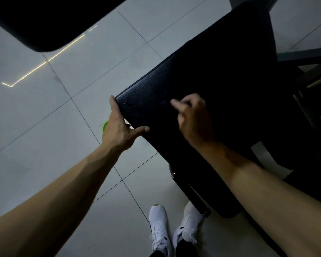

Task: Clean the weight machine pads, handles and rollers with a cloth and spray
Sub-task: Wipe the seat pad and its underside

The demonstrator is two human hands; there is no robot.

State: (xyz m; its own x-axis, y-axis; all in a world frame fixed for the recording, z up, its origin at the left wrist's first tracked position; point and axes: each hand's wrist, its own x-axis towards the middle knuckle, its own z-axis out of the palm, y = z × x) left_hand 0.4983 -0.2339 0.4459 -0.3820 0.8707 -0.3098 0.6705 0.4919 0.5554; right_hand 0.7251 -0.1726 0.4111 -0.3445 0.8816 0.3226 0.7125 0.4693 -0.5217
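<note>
Fingers: L hand [119, 127] grips 1 pad [202, 71] corner; R hand [193, 115] clenched on pad.

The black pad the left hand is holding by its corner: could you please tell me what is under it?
Under the black pad, beside the left hand, a sliver of something green shows against the tiled floor. The pad covers the rest, so I cannot tell what it is.

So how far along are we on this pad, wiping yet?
Nothing looks finished: no wet streaks or wiped patches can be made out on the dark black pad. In hand: the left hand grips the pad's corner, and the right hand rests curled on its top. No cloth shows. Something green peeks from behind the left hand, unidentifiable. Handles and rollers are out of view.
</note>
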